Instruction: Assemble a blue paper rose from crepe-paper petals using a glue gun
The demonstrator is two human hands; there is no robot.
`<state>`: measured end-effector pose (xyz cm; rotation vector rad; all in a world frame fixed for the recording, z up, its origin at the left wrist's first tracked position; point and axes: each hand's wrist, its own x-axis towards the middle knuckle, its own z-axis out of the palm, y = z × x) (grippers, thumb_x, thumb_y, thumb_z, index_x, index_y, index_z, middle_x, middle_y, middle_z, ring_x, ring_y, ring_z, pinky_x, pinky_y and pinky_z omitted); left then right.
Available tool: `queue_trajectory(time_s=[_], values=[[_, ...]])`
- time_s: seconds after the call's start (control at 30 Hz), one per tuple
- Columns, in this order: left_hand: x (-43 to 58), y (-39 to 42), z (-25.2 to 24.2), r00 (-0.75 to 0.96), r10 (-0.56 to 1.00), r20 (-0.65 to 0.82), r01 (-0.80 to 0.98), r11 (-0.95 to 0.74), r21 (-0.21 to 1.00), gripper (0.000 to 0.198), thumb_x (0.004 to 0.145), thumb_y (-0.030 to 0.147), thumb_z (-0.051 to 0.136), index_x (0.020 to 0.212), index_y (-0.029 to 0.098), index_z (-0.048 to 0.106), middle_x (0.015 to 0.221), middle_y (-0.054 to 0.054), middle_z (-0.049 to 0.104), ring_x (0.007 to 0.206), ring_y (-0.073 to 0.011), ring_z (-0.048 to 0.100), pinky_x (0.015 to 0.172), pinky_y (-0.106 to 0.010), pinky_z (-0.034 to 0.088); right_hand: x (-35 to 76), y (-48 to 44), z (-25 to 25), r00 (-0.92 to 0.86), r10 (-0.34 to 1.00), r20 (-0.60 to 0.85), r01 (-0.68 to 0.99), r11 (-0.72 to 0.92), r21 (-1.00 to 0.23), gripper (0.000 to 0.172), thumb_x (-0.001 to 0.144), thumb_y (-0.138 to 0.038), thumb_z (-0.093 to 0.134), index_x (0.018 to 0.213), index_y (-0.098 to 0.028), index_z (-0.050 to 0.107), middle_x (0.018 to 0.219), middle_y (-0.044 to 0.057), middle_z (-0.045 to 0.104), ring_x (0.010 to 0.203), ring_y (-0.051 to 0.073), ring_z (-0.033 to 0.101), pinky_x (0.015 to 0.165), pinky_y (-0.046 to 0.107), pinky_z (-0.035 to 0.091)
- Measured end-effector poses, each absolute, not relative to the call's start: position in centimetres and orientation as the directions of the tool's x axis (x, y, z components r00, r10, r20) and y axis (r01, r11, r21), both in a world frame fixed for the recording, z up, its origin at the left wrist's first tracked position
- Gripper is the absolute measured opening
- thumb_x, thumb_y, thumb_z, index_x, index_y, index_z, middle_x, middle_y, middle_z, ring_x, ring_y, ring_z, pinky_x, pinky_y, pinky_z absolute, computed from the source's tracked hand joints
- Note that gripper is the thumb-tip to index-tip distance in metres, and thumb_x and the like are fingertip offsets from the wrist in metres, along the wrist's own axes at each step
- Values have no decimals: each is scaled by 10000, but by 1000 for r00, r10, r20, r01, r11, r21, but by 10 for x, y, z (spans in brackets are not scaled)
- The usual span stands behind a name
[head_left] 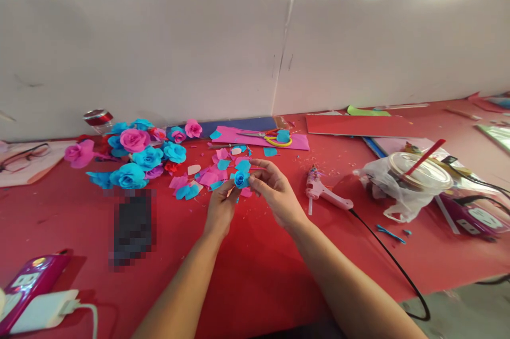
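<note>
Between my two hands is a small blue paper flower [240,179] with a tightly curled centre. My left hand [221,205] pinches it from below and the left. The fingers of my right hand [274,190] close on its right side, at a petal edge. Just beyond lie loose pink paper petals [210,176] and blue paper petals [187,192]. Yellow-handled scissors [274,140] rest on a pink paper strip [298,141] behind them. To the right of my right hand, a pink hot glue gun [329,196] lies on the red table [258,275].
Finished pink and blue paper flowers [135,155] are bunched at the left, near a pixelated dark object [133,227]. Purple power strips [35,280] sit on both sides. A lidded cup [422,171] in a plastic bag stands right. A white partition [159,57] closes the back.
</note>
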<state>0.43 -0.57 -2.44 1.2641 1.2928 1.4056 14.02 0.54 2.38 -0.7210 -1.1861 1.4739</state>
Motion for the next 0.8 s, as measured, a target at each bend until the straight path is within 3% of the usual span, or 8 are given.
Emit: queue_trajectory(time_s=[0.2, 0.33, 0.6, 0.8], values=[[6, -5, -21, -190, 975, 118, 75, -106, 992, 224, 767, 381, 619, 865, 212, 726, 705, 14, 615, 692, -139, 494, 670, -256, 404, 141, 4, 24, -185, 951, 246, -304, 182, -935, 291, 778, -256, 631, 1059, -222, 565, 730, -31, 543, 665, 103, 515, 642, 256, 411], [4, -4, -23, -188, 969, 158, 115, -138, 984, 229, 786, 370, 596, 895, 211, 721, 766, -2, 641, 687, -140, 503, 645, -253, 406, 140, 2, 25, -143, 954, 263, -228, 227, -947, 252, 774, -271, 621, 1017, -218, 576, 725, -22, 550, 655, 115, 526, 634, 264, 417], [-3, -4, -24, -58, 966, 254, 285, -228, 931, 231, 827, 372, 551, 924, 247, 720, 869, -28, 681, 823, -183, 567, 758, -276, 433, 145, 6, 27, -157, 981, 110, -214, 75, -974, 263, 823, -383, 558, 1013, -212, 621, 713, -9, 602, 622, 118, 521, 589, 256, 404], [1, -6, -17, 38, 971, 235, 283, -236, 930, 249, 841, 366, 521, 897, 215, 711, 874, -42, 687, 824, -193, 575, 810, -305, 429, 147, 7, 27, -192, 974, 118, -288, 59, -956, 279, 841, -421, 543, 1000, -209, 630, 740, 9, 645, 630, 126, 543, 629, 272, 415]])
